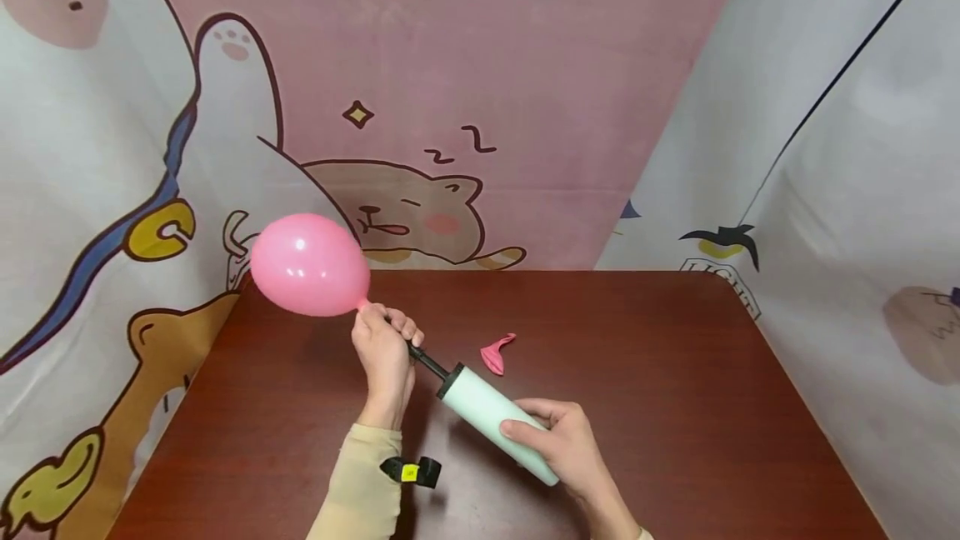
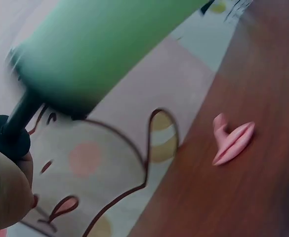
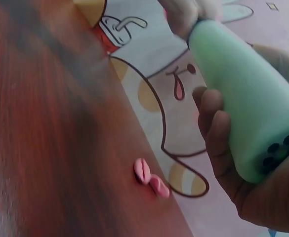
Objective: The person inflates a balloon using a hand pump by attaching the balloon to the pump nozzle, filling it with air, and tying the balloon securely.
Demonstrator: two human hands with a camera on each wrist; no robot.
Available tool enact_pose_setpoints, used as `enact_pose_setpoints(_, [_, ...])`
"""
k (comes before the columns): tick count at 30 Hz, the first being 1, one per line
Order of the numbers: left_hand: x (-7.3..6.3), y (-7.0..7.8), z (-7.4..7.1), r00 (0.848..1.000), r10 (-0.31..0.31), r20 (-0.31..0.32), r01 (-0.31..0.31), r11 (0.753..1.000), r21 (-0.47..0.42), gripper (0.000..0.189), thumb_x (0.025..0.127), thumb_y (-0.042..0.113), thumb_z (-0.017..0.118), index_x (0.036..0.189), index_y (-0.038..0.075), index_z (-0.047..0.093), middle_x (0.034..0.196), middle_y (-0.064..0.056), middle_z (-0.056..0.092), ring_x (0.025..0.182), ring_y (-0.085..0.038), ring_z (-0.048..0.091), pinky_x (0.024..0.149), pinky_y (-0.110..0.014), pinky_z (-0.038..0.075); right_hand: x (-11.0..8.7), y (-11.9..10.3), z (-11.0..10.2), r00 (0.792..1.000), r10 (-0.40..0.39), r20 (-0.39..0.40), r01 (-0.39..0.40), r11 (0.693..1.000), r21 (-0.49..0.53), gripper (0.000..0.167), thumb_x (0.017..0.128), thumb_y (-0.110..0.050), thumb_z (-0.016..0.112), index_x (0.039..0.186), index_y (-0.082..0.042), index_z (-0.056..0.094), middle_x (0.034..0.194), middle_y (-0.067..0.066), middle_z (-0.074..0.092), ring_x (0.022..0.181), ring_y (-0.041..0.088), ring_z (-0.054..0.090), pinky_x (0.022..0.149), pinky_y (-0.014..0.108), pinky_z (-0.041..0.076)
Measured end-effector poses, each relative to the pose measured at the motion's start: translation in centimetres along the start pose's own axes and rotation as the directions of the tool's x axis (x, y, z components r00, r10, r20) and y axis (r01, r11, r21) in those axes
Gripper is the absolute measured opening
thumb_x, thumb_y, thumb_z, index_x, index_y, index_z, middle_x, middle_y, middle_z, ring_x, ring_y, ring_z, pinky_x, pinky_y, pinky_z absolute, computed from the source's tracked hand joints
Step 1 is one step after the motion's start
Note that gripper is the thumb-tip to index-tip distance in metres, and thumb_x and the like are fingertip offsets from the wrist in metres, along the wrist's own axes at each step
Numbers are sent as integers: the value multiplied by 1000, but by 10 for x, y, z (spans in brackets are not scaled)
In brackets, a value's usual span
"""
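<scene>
The pump is held slantwise above the table, its rod gripped by the left hand, its body by the right hand. The full balloon is placed beyond the left hand and to its left, its neck at that hand. Behind the pump, the limp balloon is laid on the table, which is backed by a cloth.

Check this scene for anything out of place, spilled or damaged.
Nothing stands out. The inflated pink balloon looks intact, the pale green pump shows no visible damage, and the limp pink balloon on the brown table merely looks uninflated. No spill shows.
</scene>
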State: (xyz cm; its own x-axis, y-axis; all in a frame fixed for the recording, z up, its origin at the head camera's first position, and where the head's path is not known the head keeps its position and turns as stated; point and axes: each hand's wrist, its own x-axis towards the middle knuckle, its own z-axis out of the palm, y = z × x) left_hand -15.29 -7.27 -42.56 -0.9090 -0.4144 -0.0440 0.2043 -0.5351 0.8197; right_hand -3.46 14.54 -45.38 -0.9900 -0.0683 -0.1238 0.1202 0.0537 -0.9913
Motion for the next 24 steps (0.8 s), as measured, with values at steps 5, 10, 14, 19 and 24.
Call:
enact_pose_setpoints(5, [-15,-15,8,997,-53,50,51,998,45,34,114,24,28,86,9,40,64,0,42,50,-11,41,43,-22,39,5,-6,14,997,12,-72,-12,1000,0,31,81,-11,85,106,3,78,81,12,76,61,12,66,57,26,55])
enact_pose_setpoints(10, [-13,-13,7,997,-64,39,63,998,29,36,115,29,28,87,9,39,63,0,42,50,-11,41,43,-22,39,3,-7,13,998,17,-68,-18,1000,-18,31,81,-13,86,107,1,79,85,13,77,64,13,67,60,26,55])
enact_pose_setpoints(14, [-2,0,3,999,-37,18,37,999,-24,34,114,27,28,87,11,39,63,0,42,48,-10,41,42,-21,39,-1,-3,-1,999,19,-38,-20,1000,-19,30,82,-12,85,108,1,78,89,10,78,69,13,69,64,27,57])
enact_pose_setpoints(19, [14,15,-4,999,32,-25,-33,999,-19,34,114,28,28,85,14,40,62,1,42,47,-9,42,42,-20,40,-6,5,-23,1000,-6,24,6,1000,-23,28,85,-7,81,109,6,76,88,5,78,69,13,70,63,29,58])
enact_pose_setpoints(24, [15,12,-5,999,34,-38,-35,999,-12,33,114,24,28,84,13,39,62,1,42,47,-9,41,42,-20,39,-7,8,-26,1000,1,29,-1,1000,-18,29,85,-7,81,108,8,75,84,5,78,67,14,70,61,29,58])
